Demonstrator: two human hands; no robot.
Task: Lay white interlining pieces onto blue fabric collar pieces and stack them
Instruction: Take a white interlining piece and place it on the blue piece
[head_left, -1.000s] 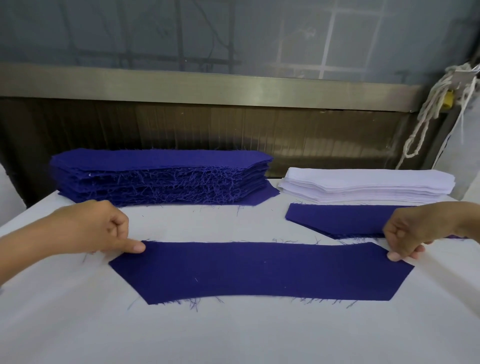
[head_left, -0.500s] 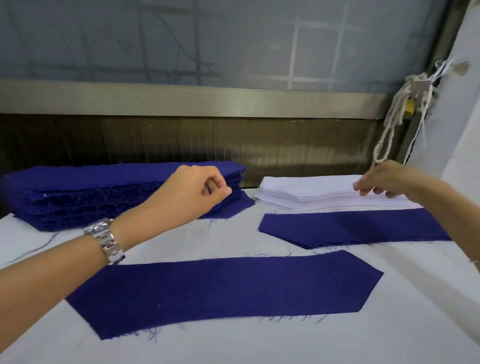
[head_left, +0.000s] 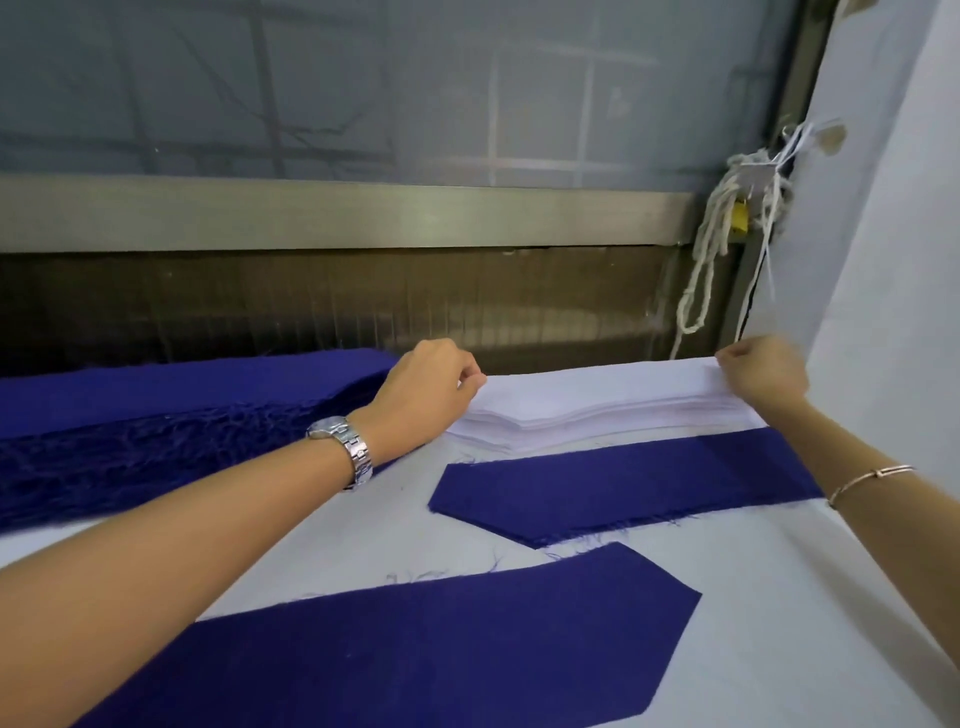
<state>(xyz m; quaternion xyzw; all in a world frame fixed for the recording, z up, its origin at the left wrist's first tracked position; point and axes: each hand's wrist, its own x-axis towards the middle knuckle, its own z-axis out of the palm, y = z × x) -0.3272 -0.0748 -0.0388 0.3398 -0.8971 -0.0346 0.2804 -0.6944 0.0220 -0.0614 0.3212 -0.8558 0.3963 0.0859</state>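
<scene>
A stack of white interlining pieces (head_left: 597, 402) lies at the back right of the table. My left hand (head_left: 431, 387) pinches the left end of the top white piece, and my right hand (head_left: 761, 371) pinches its right end. One blue collar piece (head_left: 441, 644) lies flat in front of me. A second blue collar piece (head_left: 613, 483) lies between it and the white stack. A tall pile of blue collar pieces (head_left: 171, 415) sits at the back left.
The table (head_left: 753, 597) has a white cover. A metal ledge and dark panel (head_left: 363, 218) run behind it. White cords (head_left: 711, 260) hang at the back right beside a white wall (head_left: 883, 260).
Both hands left the near blue piece and reached back to the white stack; they now pinch the two ends of its top piece. My view swung right.
</scene>
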